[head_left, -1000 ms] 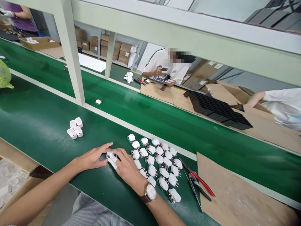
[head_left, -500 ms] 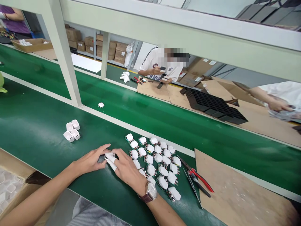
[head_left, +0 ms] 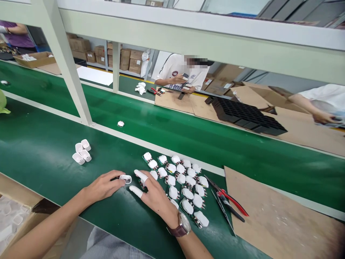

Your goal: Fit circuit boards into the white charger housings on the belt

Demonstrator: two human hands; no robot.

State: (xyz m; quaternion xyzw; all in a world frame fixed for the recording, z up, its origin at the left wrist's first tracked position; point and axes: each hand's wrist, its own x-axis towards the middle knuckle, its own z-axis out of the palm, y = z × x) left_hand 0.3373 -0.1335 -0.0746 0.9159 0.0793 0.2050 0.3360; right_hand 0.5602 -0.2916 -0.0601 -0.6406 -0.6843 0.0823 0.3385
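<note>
My left hand pinches a small white plastic housing whose open side faces up; something dark lies inside it. Just to the right, my right hand has thumb and index finger spread apart, both in white finger cots, with nothing visible between them. Beside and partly under that hand lie several small circuit boards with white caps, set in loose rows. To the left stand several white housings grouped together, open side up.
Red-handled pliers and tweezers lie by a cardboard sheet. One capped board sits on the green belt. Beyond it are a black tray and co-workers. A slanted post rises at left.
My right hand has drawn back to the right from the housing, its fingers opening. The housing stays in my left hand. The lone board on the belt has shifted right.
</note>
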